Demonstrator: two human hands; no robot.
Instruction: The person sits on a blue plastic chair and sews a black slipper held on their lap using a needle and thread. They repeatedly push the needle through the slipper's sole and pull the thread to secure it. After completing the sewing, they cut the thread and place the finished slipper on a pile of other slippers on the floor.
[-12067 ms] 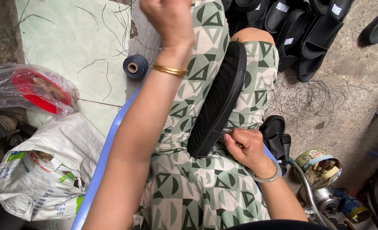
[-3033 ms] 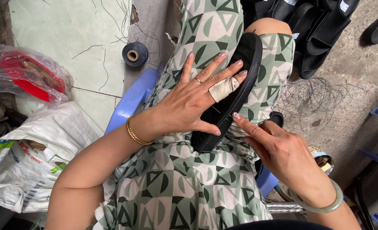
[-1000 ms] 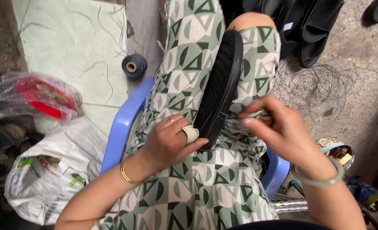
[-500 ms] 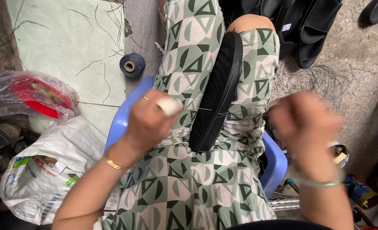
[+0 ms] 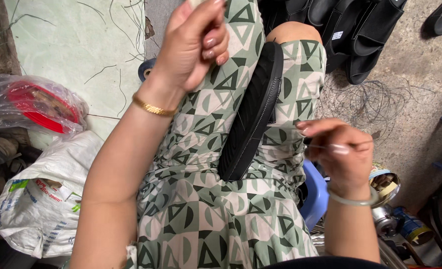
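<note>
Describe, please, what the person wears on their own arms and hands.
Both arms are bare, with no sleeves or gloves. The left hand has a gold chain bracelet at its wrist and pale polished nails. The right hand has a smooth, pale green bangle round its wrist.

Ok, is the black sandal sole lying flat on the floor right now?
No, the black sandal sole stands on edge, wedged between the person's knees, off the floor.

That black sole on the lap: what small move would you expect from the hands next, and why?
Probably bringing the raised left hand back down to the black sole. That hand is lifted high, a thin thread seems to run from the sole's edge, and the right hand pinches something fine beside it.
</note>
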